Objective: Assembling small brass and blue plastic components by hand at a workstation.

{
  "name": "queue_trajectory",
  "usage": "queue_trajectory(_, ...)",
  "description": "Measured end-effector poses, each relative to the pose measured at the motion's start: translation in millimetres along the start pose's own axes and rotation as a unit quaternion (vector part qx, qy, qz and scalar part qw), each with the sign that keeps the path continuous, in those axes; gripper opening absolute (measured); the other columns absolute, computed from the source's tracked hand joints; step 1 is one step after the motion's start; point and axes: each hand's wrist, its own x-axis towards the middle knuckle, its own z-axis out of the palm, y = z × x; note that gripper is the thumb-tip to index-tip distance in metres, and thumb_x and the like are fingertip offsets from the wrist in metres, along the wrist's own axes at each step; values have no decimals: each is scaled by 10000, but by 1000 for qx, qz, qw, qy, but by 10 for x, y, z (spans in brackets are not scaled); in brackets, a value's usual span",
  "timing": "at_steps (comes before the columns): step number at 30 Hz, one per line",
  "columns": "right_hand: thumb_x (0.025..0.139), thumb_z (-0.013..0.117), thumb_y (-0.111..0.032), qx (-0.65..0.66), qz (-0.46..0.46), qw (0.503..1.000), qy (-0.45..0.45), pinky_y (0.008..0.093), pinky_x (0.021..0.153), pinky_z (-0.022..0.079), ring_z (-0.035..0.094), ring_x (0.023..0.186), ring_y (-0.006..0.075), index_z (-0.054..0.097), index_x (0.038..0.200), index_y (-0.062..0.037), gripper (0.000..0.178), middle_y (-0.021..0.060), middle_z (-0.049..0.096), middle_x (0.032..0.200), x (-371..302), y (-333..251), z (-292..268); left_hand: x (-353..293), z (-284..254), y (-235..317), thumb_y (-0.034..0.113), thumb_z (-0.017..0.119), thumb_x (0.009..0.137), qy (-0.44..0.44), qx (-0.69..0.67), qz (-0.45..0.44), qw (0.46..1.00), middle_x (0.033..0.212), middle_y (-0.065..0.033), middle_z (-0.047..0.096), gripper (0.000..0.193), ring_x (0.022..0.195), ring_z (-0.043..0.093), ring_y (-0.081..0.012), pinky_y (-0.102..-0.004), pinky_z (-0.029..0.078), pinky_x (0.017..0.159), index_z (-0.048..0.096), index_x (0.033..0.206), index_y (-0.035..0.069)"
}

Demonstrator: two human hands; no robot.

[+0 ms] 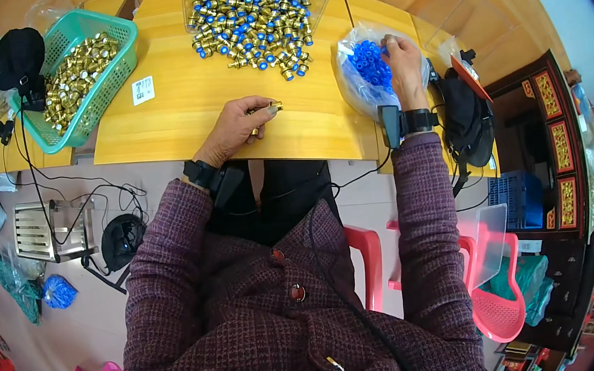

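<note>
Left hand (pixel 235 126) pinches a small gold-coloured metal fitting (pixel 277 105); right hand (pixel 407 65) is at small blue plastic pieces (pixel 369 63), its grip unclear.

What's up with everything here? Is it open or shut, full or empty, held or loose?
Left hand, closed on a brass fitting
Brass fitting, held
Right hand, at the bag; can't tell if holding anything
Plastic bag, open, blue pieces inside
Blue pieces, loose
Green basket, uncovered, brass parts heaped inside
Blue-ended brass pile, loose
Wrist straps, fastened
</note>
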Motion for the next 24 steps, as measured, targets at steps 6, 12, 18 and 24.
queue_trajectory(6,974,558,-183,-63,-55,996,27,296,806,499,620,887,145,641,1066,40,255,76,672,960,-34,131,-82,-5,-45,4,223,652,920,-3,-5,2,1000,695,23,561,331,562,485,-42,-187,346,441,639,1136,-28)
queue_trajectory(12,990,541,-198,64,-67,996,17,254,709,505,628,865,128,642,1050,10,239,66,666,994,-632,-82,269,-12,-89,-43,210,650,915,18,-57,11,998,760,1,583,317,564,500,-47,-190,359,447,642,1122,-30)
queue_trajectory(18,996,539,-172,-36,-90,988,-120,227,612,474,611,735,102,622,1041,-6,190,49,648,947,-1445,-176,564,-3,-76,0,172,618,929,28,-135,-16,990,814,-34,597,248,601,527,-75,-195,364,443,644,1071,-30)
queue_trajectory(24,981,563,-136,-3,-30,988,-154,220,606,472,604,714,97,612,1048,-8,153,40,638,893,-1753,234,760,-111,-288,-30,193,633,927,76,-283,-16,956,810,-56,612,207,582,552,-98,-187,369,425,633,1001,0)
